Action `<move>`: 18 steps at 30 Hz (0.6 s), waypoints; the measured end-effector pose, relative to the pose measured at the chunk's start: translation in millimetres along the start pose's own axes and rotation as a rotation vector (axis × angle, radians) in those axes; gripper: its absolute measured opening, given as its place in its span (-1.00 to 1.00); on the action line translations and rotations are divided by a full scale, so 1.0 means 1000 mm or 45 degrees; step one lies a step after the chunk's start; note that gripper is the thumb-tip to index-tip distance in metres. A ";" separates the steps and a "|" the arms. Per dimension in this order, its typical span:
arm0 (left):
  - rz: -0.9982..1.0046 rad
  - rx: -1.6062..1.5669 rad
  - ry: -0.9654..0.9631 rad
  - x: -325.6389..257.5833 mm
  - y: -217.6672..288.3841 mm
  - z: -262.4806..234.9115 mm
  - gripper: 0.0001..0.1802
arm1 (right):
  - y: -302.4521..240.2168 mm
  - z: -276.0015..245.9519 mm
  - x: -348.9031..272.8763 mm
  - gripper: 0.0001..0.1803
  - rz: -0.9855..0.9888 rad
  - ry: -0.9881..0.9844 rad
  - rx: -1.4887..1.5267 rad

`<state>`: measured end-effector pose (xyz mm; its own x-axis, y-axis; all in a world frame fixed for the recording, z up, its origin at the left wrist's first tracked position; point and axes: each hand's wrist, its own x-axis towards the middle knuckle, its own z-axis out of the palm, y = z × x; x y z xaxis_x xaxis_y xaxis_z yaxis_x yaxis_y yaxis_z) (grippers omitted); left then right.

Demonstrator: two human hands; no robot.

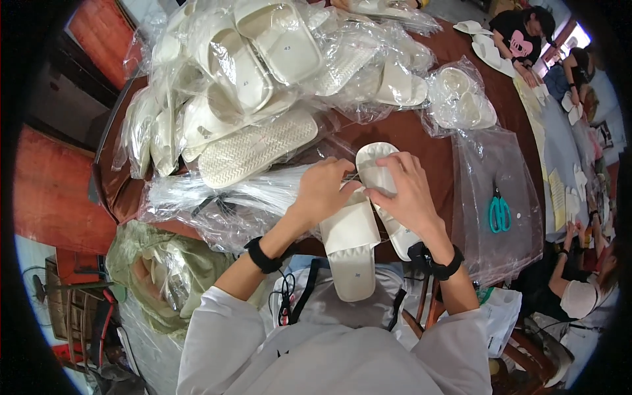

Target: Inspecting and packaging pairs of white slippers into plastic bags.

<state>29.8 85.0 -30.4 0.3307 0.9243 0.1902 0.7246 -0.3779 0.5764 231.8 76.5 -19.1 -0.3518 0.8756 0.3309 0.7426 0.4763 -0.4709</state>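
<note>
Two white slide slippers lie over the table's near edge and my lap. The left slipper (349, 230) has its strap facing up and its heel toward me; the right slipper (376, 164) is partly covered by my right hand. My left hand (322, 191) is closed at the left slipper's front end, thumb and fingers bent together; a thin thing seems to show at the fingertips, too small to name. My right hand (409, 191) curls over the right slipper, gripping it, thumb toward the left slipper. Left of my hands lies a bundle of thin clear plastic strips (243, 191).
A tall heap of bagged white slippers (263, 66) covers the far table. Teal-handled scissors (500, 212) lie on flat clear plastic bags (477, 164) at right. An olive sack (158, 276) stands at lower left. Other people work at right; one person (523, 39) handles slippers.
</note>
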 end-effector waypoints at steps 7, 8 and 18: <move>-0.209 -0.378 0.013 0.014 -0.005 0.010 -0.81 | 0.002 0.000 -0.002 -0.47 -0.054 0.059 0.062; -0.234 -0.459 0.009 0.013 -0.006 0.004 -0.83 | 0.002 -0.001 -0.002 -0.49 -0.053 0.059 0.081; -0.273 -0.889 -0.053 0.008 -0.018 0.002 -0.87 | 0.007 0.007 0.018 -0.69 -0.103 -0.015 0.213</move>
<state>21.1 98.8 -40.7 0.2579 0.9661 -0.0057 0.2260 -0.0546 0.9726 226.8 96.5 -22.3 -0.4141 0.8343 0.3639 0.6070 0.5511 -0.5726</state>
